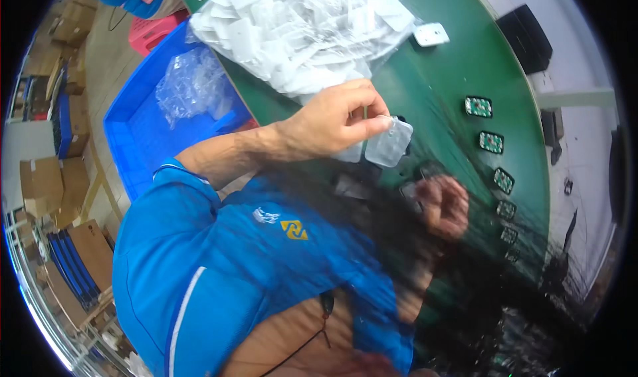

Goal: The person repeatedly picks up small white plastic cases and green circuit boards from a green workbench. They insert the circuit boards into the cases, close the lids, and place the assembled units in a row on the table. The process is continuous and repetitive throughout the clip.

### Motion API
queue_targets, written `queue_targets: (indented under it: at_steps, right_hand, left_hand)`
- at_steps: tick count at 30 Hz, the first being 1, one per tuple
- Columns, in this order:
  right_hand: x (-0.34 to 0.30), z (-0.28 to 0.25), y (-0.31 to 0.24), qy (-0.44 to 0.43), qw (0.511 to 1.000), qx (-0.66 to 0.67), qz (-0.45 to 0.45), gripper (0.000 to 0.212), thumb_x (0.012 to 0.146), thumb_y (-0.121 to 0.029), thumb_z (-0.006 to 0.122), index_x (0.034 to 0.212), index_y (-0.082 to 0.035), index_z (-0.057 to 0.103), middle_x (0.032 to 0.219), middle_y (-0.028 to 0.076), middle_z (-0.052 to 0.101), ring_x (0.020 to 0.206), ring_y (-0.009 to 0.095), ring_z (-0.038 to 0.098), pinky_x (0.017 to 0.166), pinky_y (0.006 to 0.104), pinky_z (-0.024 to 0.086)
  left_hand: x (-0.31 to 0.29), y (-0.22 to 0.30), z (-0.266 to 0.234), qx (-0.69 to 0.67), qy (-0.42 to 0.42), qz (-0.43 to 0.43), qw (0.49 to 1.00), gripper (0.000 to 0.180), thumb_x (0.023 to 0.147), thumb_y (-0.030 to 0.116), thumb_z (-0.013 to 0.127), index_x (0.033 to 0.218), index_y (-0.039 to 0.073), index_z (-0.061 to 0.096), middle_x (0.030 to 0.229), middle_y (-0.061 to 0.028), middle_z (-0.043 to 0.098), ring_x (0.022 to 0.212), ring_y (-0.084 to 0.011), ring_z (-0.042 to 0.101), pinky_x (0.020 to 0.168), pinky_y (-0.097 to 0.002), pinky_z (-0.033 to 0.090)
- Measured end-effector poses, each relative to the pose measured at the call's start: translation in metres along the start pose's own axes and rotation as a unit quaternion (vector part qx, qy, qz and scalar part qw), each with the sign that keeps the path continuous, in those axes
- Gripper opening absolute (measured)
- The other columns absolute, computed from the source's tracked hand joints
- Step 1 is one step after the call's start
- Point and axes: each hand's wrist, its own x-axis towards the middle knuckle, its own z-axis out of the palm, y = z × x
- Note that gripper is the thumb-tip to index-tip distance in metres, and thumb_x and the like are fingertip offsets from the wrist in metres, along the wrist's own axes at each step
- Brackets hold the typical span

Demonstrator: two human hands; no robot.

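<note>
My left hand point(335, 121) pinches a small translucent plastic cover point(389, 144) with rounded corners between thumb and fingertips, above the green table. Another pale translucent piece point(350, 153) shows just under that hand. To the right and nearer, my right hand point(442, 205) has its fingers curled in; strands of dark hair cross it, and whatever it may hold cannot be made out. Beside its fingers is a dark object point(432, 169), partly hidden. Further pieces on the table below the hands are blurred behind the hair.
A heap of white plastic pieces in clear bags point(299, 34) covers the table's far left. Several black-edged cases with green circuit boards point(491, 141) line the right side. One white piece point(431, 34) lies far right. A blue bin point(143, 121) holding clear plastic bags stands left.
</note>
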Motion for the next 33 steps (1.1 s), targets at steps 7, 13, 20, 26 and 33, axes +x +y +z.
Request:
queue_targets:
  at_steps: [7,13,20,26,33]
  right_hand:
    - [-0.003,-0.004,-0.008,0.025,0.997,0.005,0.076,0.007,0.087,-0.004,0.062,0.087,0.001,0.056,0.081,0.002,0.052,0.07,0.006,0.049,0.063,0.0185,0.04]
    - [-0.009,-0.018,0.008,0.063,0.992,0.026,0.104,0.008,0.087,-0.005,0.062,0.087,0.0,0.056,0.08,-0.001,0.05,0.071,0.005,0.046,0.064,0.0181,0.038]
    - [0.003,-0.028,0.001,0.032,0.954,-0.271,-0.122,0.01,0.081,-0.002,0.066,0.088,-0.001,0.06,0.083,0.008,0.059,0.07,0.015,0.054,0.062,0.0238,0.042]
    - [0.01,-0.03,0.023,0.116,0.934,-0.28,-0.188,0.007,0.082,-0.003,0.065,0.086,-0.001,0.059,0.078,0.008,0.058,0.067,0.021,0.053,0.054,0.0291,0.041]
    - [0.013,-0.035,0.011,0.049,0.914,-0.364,-0.173,0.009,0.082,-0.004,0.064,0.087,-0.002,0.057,0.078,0.008,0.058,0.067,0.023,0.053,0.057,0.0317,0.042]
  left_hand:
    - [0.01,0.018,0.055,-0.062,-0.066,0.103,0.99,0.025,0.084,0.001,0.06,0.109,0.006,0.06,0.074,-0.0039,0.056,0.057,-0.0108,0.054,0.05,-0.0255,0.044]
    - [0.017,0.011,0.078,-0.037,-0.068,0.185,0.98,0.023,0.08,0.001,0.064,0.103,0.006,0.063,0.075,-0.0082,0.055,0.057,-0.0189,0.056,0.049,-0.0292,0.046]
    - [0.023,0.02,0.075,-0.136,-0.142,0.015,0.98,0.014,0.086,0.001,0.059,0.098,0.003,0.065,0.076,-0.006,0.057,0.051,-0.0103,0.055,0.047,-0.0245,0.045]
    - [0.024,0.016,0.08,-0.276,-0.127,-0.113,0.946,0.042,0.088,-0.003,0.052,0.128,0.005,0.045,0.081,-0.0037,0.057,0.062,-0.0094,0.058,0.054,-0.0234,0.049]
    - [0.033,0.014,0.075,-0.335,-0.139,-0.193,0.912,0.023,0.092,0.005,0.053,0.111,-0.005,0.049,0.091,-0.013,0.061,0.079,-0.0157,0.064,0.07,-0.0266,0.053]
